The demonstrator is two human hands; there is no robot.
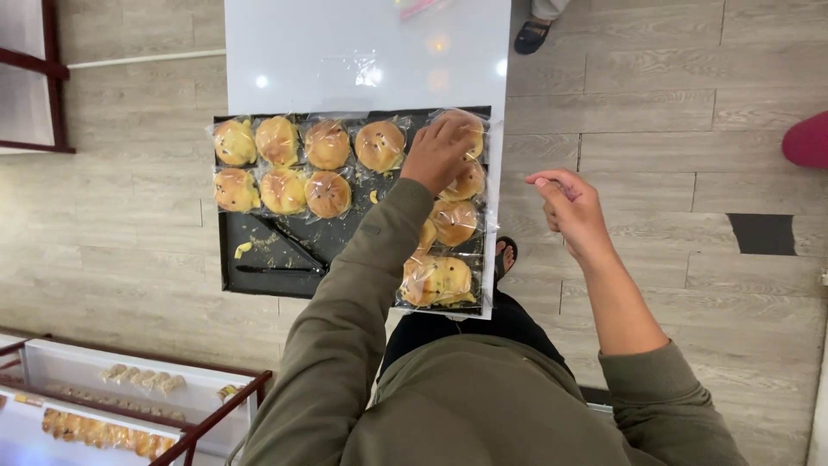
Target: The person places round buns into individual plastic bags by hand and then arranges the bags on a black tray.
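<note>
A black tray (pixel 259 255) lies on a white table (pixel 362 52) below me and holds several golden buns, each wrapped in clear plastic. My left hand (pixel 438 154) reaches over the tray and rests on a wrapped bun (pixel 470 129) at the tray's far right corner, fingers closed on it. My right hand (pixel 569 207) hovers to the right of the tray above the floor, fingers loosely curled with nothing visible in them. Black tongs (pixel 289 250) lie on the bare part of the tray among crumbs. More wrapped buns (pixel 437 280) sit along the tray's right side.
Wood-look floor tiles surround the table. Another person's sandalled foot (pixel 530 34) stands beyond the table's far edge. A red object (pixel 808 140) shows at the right border. At lower left a display case with a red frame (pixel 216 410) holds trays of pastries (pixel 103 430).
</note>
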